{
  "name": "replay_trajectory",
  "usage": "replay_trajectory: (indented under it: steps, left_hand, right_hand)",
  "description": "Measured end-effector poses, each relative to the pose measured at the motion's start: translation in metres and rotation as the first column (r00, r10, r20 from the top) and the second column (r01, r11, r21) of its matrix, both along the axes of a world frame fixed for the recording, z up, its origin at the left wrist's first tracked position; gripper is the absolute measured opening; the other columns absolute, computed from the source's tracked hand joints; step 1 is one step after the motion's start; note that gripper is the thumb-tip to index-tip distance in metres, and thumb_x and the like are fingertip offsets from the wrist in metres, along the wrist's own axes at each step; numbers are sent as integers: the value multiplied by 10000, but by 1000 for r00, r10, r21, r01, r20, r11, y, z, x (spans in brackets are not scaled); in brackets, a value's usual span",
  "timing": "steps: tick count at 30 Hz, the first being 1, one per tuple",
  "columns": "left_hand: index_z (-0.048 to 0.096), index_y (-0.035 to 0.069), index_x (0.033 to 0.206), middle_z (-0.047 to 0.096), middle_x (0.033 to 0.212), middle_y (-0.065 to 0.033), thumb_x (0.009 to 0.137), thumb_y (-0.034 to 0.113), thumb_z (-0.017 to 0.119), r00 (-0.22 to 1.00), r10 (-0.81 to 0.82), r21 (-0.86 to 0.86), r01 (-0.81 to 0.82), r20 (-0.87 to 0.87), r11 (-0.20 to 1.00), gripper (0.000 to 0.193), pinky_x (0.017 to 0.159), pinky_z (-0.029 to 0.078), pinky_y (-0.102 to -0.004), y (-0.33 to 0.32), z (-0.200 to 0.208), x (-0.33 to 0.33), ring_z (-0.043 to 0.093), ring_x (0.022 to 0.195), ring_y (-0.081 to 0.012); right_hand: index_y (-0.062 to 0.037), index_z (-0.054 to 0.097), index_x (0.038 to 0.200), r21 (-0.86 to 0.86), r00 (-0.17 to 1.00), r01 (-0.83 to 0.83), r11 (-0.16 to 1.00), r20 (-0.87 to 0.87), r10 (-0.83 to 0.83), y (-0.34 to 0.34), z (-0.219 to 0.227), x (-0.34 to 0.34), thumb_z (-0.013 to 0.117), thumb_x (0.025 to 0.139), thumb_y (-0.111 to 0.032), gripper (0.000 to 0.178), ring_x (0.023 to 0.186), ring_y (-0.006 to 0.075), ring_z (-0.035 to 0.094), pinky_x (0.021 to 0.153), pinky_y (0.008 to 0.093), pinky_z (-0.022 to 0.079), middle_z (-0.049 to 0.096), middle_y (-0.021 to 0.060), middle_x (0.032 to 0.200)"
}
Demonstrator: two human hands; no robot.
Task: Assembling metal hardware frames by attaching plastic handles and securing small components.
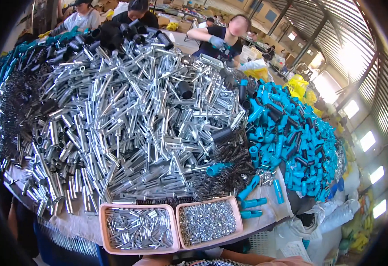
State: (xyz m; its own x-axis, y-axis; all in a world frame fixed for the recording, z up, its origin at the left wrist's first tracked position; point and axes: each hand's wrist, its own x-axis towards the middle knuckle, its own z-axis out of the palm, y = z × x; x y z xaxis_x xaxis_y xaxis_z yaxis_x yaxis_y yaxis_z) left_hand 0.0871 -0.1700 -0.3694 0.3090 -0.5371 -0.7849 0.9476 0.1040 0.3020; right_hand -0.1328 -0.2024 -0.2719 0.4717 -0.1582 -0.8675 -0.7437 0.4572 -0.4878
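Bare parts of my forearms show at the lower edge, just under two pink trays. My left hand is hidden there; only my left forearm [156, 259] shows. At the end of my right forearm, a pale patch that looks like my gloved right hand [214, 252] sits below the right tray, its fingers hidden. Short metal pins [138, 226] fill the left tray [104, 232]. Small shiny metal pieces, like nuts, [207, 221] fill the right tray [211, 242]. Behind the trays rises a big heap of silvery metal tubes [136, 115]. Dark coil springs [220, 179] lie behind the right tray.
Teal plastic handles [287, 137] are heaped at the right, and a few lie beside the right tray. More dark springs [19, 106] lie far left. A blue crate [65, 246] stands below the table. Across the heap, a person in a blue glove [217, 42] works.
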Motion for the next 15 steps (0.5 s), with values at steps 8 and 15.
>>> replay_trajectory:
  steps: [8, 15]
  left_hand:
    - [610, 114, 1255, 645, 1220, -89, 863, 510, 570, 991, -90, 7, 89, 100, 996, 559, 1002, 435, -386, 17, -20, -18, 598, 1121, -252]
    - [617, 100, 1239, 655, 1187, -95, 872, 480, 580, 956, -172, 4, 176, 236, 984, 529, 980, 450, -386, 42, -12, -29, 609, 1096, -254]
  right_hand:
    - [2, 683, 1018, -13, 991, -125, 992, -55, 124, 7, -19, 9, 597, 938, -266, 293, 790, 215, 662, 757, 354, 526, 707, 88, 920]
    - [-3, 679, 1031, -44, 973, -226, 973, -56, 224, 21, -23, 15, 592, 931, -265, 293, 786, 227, 661, 750, 364, 524, 708, 93, 923]
